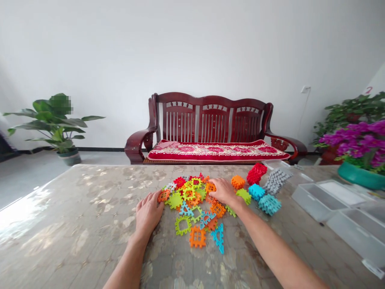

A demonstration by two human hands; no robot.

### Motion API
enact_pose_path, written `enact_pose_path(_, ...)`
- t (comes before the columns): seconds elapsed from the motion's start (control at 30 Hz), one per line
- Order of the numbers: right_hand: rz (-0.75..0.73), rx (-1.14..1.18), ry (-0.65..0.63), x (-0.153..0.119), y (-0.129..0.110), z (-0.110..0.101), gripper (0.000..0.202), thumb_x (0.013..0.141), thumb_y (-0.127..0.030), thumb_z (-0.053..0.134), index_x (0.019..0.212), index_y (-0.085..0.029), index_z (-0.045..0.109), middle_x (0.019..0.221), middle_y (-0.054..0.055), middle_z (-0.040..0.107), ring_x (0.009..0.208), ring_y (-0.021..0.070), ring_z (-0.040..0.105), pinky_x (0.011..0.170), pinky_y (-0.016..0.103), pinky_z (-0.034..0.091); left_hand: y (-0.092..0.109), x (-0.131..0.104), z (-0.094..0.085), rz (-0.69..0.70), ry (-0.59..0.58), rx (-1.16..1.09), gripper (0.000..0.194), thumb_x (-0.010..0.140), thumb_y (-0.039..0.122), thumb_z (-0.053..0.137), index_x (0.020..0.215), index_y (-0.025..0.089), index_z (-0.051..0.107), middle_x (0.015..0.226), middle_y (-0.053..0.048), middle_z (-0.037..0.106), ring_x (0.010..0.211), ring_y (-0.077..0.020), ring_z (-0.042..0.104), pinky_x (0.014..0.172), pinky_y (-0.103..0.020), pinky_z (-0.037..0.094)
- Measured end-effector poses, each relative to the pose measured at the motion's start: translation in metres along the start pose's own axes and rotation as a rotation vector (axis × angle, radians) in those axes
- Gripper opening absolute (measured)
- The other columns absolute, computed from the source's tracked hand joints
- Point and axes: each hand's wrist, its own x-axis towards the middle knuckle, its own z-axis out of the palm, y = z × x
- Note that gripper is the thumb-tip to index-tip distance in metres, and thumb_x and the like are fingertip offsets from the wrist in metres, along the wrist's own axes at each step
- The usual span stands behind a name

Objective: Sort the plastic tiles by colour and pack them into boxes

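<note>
A loose pile of plastic interlocking building panels lies on the table in red, orange, green, blue and grey. My left hand (148, 212) rests at the pile's left edge with its fingers stretched out, beside a small orange panel (164, 195) that it touches. At the pile's right side, my right hand (224, 192) has its fingers closed on an orange window panel (210, 187). Nearer me lie a green frame panel (183, 226), an orange window panel (197, 237) and a blue triangle panel (218, 237).
Right of my right hand stand stacks of panels: orange (238, 182), red (256, 173), grey (277, 180) and blue (270, 204). Clear plastic boxes (319, 198) and a teal flower pot (359, 176) are farther right. A wooden bench (213, 116) stands behind the table (90, 224).
</note>
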Motion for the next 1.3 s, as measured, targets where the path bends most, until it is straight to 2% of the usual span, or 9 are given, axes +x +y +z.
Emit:
enact_pose_path(0.1,0.063,0.022,0.079,-0.002,0.009,-0.010,0.047,0.076,-0.035,0.064,0.122,-0.024,0.062,0.118,0.006,0.068,0.110,0.0235,0.060,0.094,0.031,0.042,-0.002,0.001,0.003,-0.012,0.000,0.009,0.045,0.089,0.027,0.040,0.131,0.023,0.055,0.133,-0.009,0.061,0.127,-0.0251,0.050,0.107,-0.042,0.033)
enact_pose_path(0.27,0.326,-0.094,0.178,-0.009,0.046,-0.038,0.047,0.078,-0.038,0.062,0.121,-0.020,0.062,0.115,0.011,0.069,0.106,0.0257,0.062,0.089,0.032,0.044,-0.005,0.003,0.008,-0.006,0.005,0.007,0.046,0.089,0.029,0.040,0.132,0.023,0.054,0.132,-0.007,0.061,0.129,-0.0260,0.049,0.107,-0.042,0.033)
enact_pose_path(0.4,0.435,-0.212,0.157,-0.011,0.071,-0.051,0.045,0.079,-0.041,0.060,0.118,-0.018,0.063,0.108,0.014,0.071,0.100,0.0276,0.065,0.081,0.033,0.045,-0.005,0.003,0.008,-0.011,0.003,0.007,0.046,0.089,0.029,0.040,0.132,0.024,0.054,0.131,-0.007,0.062,0.128,-0.0260,0.050,0.107,-0.042,0.034)
enact_pose_path(0.53,0.441,-0.274,0.145,-0.014,0.077,-0.050,0.040,0.080,-0.043,0.059,0.108,-0.016,0.067,0.100,0.015,0.072,0.096,0.0300,0.066,0.078,0.036,0.045,-0.004,0.003,0.006,0.000,0.001,0.014,0.045,0.089,0.028,0.039,0.132,0.023,0.054,0.132,-0.007,0.061,0.129,-0.0246,0.049,0.107,-0.041,0.033)
enact_pose_path(0.67,0.307,-0.162,0.207,-0.016,0.053,-0.040,0.036,0.081,-0.038,0.062,0.112,-0.019,0.067,0.109,0.010,0.071,0.103,0.0252,0.063,0.086,0.033,0.044,-0.004,0.002,0.005,0.000,-0.003,0.011,0.046,0.089,0.028,0.039,0.132,0.023,0.053,0.133,-0.006,0.061,0.129,-0.0250,0.048,0.107,-0.041,0.033)
enact_pose_path(0.77,0.120,0.031,0.132,-0.018,0.015,-0.024,0.029,0.081,-0.034,0.062,0.107,-0.024,0.070,0.107,0.004,0.072,0.103,0.0198,0.062,0.089,0.028,0.043,-0.002,0.001,0.004,-0.006,-0.011,0.012,0.046,0.088,0.028,0.040,0.132,0.023,0.054,0.133,-0.006,0.061,0.129,-0.0251,0.049,0.107,-0.041,0.033)
enact_pose_path(0.9,-0.039,0.089,0.044,-0.020,-0.036,-0.002,0.035,0.078,-0.044,0.065,0.107,-0.024,0.071,0.108,0.005,0.070,0.106,0.0218,0.058,0.092,0.030,0.041,0.000,0.000,0.000,-0.002,-0.020,0.002,0.046,0.088,0.026,0.039,0.132,0.023,0.054,0.133,-0.006,0.061,0.129,-0.0246,0.049,0.106,-0.040,0.033)
enact_pose_path(1.07,0.059,0.070,0.005,-0.017,-0.064,0.011,0.027,0.074,-0.037,0.068,0.097,-0.022,0.072,0.104,0.006,0.069,0.106,0.0226,0.057,0.089,0.030,0.041,0.004,-0.001,-0.005,-0.008,-0.020,-0.008,0.046,0.088,0.026,0.039,0.131,0.023,0.054,0.132,-0.006,0.061,0.129,-0.0247,0.049,0.107,-0.041,0.032)
enact_pose_path(1.3,0.165,0.240,0.085,-0.017,-0.063,0.001,0.009,0.081,-0.026,0.059,0.088,-0.025,0.065,0.092,-0.001,0.071,0.087,0.0158,0.063,0.072,0.025,0.041,0.002,-0.001,-0.001,-0.007,0.007,-0.026,0.044,0.088,0.027,0.041,0.129,0.024,0.055,0.132,-0.005,0.062,0.128,-0.0243,0.050,0.106,-0.039,0.033)
